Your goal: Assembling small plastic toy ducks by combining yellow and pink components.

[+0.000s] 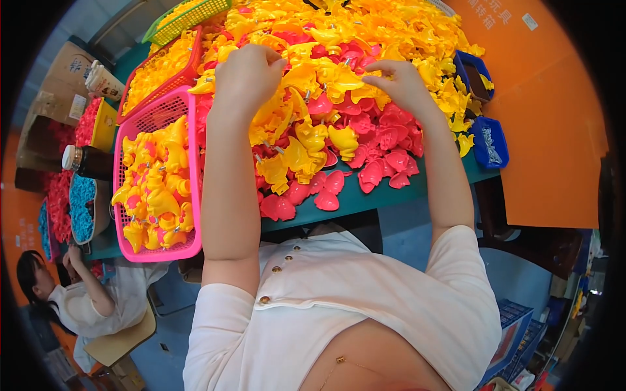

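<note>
Both of your hands are over the pile, so I judge the step in hand to be working among the loose yellow pieces [345, 81], which lie heaped on the table [352, 214] in front of you, with red pieces [394, 137] mixed in and spilling toward the near edge. The pieces overlap and have thin, curved edges, so it would pay to pinch one by its rim and lift it straight up rather than drag it through its neighbours. Some have small metal pins [325, 86] sticking out; those could snag, so turn a piece free gently. Work from the top of the heap, and take care not to push the red ones over the near edge.

Your left hand [250, 73] is bent over the far left part of the pile, back toward the camera, fingers curled. Its fingertips are mostly hidden, so I cannot tell whether it grips anything. Your right hand [399, 79] reaches in from the right, thumb and forefinger parted by a modest gap, with nothing visible between them; yellow pieces lie just below. The pink basket [196, 215] of yellow figures [160, 195] stands beside your left forearm.
</note>
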Action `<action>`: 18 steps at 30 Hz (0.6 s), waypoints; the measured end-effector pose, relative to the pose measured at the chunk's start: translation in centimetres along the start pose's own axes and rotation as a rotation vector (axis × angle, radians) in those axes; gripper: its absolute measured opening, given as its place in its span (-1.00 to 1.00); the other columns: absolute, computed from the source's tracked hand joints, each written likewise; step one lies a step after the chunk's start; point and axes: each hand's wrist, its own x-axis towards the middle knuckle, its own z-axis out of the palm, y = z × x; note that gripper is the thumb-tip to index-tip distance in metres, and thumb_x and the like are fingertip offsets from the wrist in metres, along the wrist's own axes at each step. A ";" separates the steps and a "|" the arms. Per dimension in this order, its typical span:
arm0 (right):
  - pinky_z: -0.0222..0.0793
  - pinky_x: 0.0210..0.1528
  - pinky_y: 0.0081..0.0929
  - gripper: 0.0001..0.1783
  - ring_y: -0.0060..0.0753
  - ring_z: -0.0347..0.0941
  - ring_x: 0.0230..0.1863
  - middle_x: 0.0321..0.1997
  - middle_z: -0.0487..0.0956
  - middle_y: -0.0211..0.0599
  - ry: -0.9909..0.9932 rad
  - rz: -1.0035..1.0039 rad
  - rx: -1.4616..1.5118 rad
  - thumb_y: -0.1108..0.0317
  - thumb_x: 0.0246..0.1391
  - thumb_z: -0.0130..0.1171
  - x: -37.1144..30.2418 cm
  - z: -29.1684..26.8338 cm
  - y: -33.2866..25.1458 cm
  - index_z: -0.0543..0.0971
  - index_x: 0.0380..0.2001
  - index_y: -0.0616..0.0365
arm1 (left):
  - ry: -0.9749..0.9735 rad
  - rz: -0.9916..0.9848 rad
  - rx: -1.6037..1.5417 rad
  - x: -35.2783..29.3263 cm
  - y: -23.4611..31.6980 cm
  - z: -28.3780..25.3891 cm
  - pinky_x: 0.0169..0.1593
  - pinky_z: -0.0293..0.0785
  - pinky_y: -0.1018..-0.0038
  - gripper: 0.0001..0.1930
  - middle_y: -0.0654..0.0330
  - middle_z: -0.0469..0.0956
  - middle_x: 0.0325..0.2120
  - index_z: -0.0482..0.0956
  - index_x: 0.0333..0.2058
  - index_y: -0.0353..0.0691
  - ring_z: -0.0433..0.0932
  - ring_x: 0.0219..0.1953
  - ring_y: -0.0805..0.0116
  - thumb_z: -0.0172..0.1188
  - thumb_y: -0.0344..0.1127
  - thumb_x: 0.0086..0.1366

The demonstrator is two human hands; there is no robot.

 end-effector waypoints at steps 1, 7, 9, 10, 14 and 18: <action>0.37 -0.32 -0.59 -0.74 -0.59 0.47 -0.42 -0.46 0.61 -0.30 -0.062 -0.056 0.011 0.25 -0.03 0.27 0.3 0.4 0.0 0.63 -0.32 0.22 | 0.004 -0.002 0.002 -0.1 -0.2 0.0 -0.02 0.39 0.23 -0.74 0.10 0.62 -0.32 0.66 -0.27 -0.13 0.57 -0.20 0.16 0.14 -0.14 0.16; 0.39 -0.34 -0.54 -0.67 -0.49 0.49 -0.45 -0.47 0.60 -0.25 -0.141 0.095 0.028 0.18 -0.07 0.29 4.5 -0.2 -0.1 0.63 -0.29 0.19 | 0.102 0.058 -0.059 -2.0 -1.5 -0.3 -0.18 0.49 0.40 -0.70 0.03 0.63 -0.35 0.62 -0.23 -0.31 0.61 -0.29 0.20 0.17 -0.19 0.19; 0.39 -0.36 -0.53 -0.64 -0.48 0.48 -0.46 -0.48 0.60 -0.26 0.008 0.082 -0.118 0.14 -0.08 0.29 7.0 -0.3 0.4 0.64 -0.31 0.21 | 0.131 0.014 -0.135 -2.8 -1.0 -0.6 -0.17 0.49 0.41 -0.70 0.01 0.63 -0.35 0.61 -0.25 -0.35 0.61 -0.28 0.21 0.18 -0.21 0.19; 0.39 -0.38 -0.52 -0.61 -0.48 0.47 -0.48 -0.49 0.60 -0.27 0.150 0.063 -0.257 0.10 -0.09 0.30 8.5 0.1 0.6 0.64 -0.33 0.23 | 0.134 0.009 -0.131 -3.1 -1.1 -0.7 -0.17 0.49 0.41 -0.70 0.01 0.63 -0.35 0.61 -0.25 -0.35 0.61 -0.28 0.21 0.18 -0.21 0.19; 0.34 -0.49 -0.49 -0.54 -0.49 0.40 -0.60 -0.59 0.54 -0.31 0.012 0.213 -0.241 0.04 -0.11 0.32 11.9 1.1 2.3 0.63 -0.36 0.29 | 0.198 0.029 -0.238 -3.5 -0.7 -0.5 -0.18 0.49 0.37 -0.73 0.02 0.62 -0.38 0.64 -0.29 -0.29 0.61 -0.29 0.18 0.17 -0.20 0.17; 0.18 -0.56 -0.47 -0.61 -0.53 0.29 -0.66 -0.68 0.44 -0.36 -0.195 0.447 -0.235 0.07 -0.10 0.31 11.7 0.2 2.4 0.61 -0.47 0.24 | 0.248 0.052 -0.295 -2.6 -1.0 0.2 -0.19 0.49 0.30 -0.76 0.05 0.62 -0.42 0.66 -0.33 -0.21 0.60 -0.32 0.11 0.16 -0.19 0.16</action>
